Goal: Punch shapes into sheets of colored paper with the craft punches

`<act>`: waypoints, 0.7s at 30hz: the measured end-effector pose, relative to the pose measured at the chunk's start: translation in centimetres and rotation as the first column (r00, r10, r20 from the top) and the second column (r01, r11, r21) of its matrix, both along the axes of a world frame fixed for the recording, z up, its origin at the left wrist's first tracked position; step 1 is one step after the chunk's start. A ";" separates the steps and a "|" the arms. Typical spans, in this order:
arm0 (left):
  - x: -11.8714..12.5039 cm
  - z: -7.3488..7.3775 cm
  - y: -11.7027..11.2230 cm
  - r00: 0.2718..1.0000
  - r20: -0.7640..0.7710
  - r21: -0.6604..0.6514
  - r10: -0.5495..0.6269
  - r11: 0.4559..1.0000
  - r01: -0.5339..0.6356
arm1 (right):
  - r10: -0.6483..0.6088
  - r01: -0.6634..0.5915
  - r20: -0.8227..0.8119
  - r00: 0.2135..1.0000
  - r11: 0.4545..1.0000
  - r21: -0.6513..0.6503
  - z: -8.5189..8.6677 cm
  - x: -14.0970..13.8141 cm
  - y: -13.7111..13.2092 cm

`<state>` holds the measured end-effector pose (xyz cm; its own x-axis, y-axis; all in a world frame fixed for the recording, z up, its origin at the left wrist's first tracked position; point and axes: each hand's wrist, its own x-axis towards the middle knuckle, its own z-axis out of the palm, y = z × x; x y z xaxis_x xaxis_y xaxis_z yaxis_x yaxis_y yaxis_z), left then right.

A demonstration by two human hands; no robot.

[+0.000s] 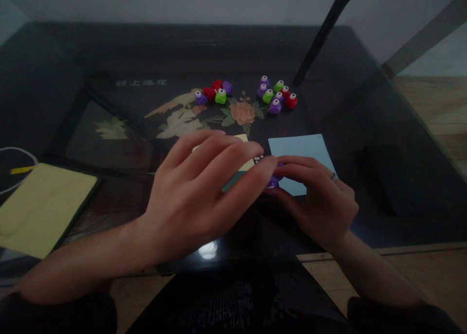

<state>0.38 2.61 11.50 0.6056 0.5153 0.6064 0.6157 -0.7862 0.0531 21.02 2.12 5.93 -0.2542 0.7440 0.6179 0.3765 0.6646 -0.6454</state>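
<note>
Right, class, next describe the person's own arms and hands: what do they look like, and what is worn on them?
Dark, loose-looking sleeves leave both forearms bare. The left hand is ungloved, with no ring showing. The right hand, also ungloved, wears a slim, pale metallic-looking ring. No watch or bracelet shows on either wrist.

Only bit of writing I can really make out is a row of four pale Chinese characters [141, 82] on the dark tabletop [146, 47], upper left of the frame. Second one reads 上 and the last looks like 花 — first and third are too blurry for me to call. There's also some faint pale print [228, 302] on the dark clothing [175, 309], bottom center — can't read any of it, sorry.
</note>
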 end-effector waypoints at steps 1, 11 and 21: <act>0.0 0.2 -0.3 0.999 0.030 -0.031 -0.040 0.999 0.041 | 0.002 -0.003 -0.032 0.999 0.999 -0.032 0.0 0.0 0.0; 1.1 -3.6 -4.5 0.974 0.226 -0.399 -0.036 0.908 0.126 | -0.091 -0.086 -0.368 0.926 0.895 -0.437 0.1 -0.2 0.6; 4.9 -8.5 -7.2 0.582 0.645 -0.734 0.496 0.191 0.651 | -0.206 -0.276 -0.588 0.782 0.732 -0.623 -0.4 -0.4 -0.5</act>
<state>5.33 -4.58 3.05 0.3925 0.9123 -0.1164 -0.1799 0.2003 0.9631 20.60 1.63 5.50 -0.0586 0.9983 0.0048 -0.2494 -0.0100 -0.9684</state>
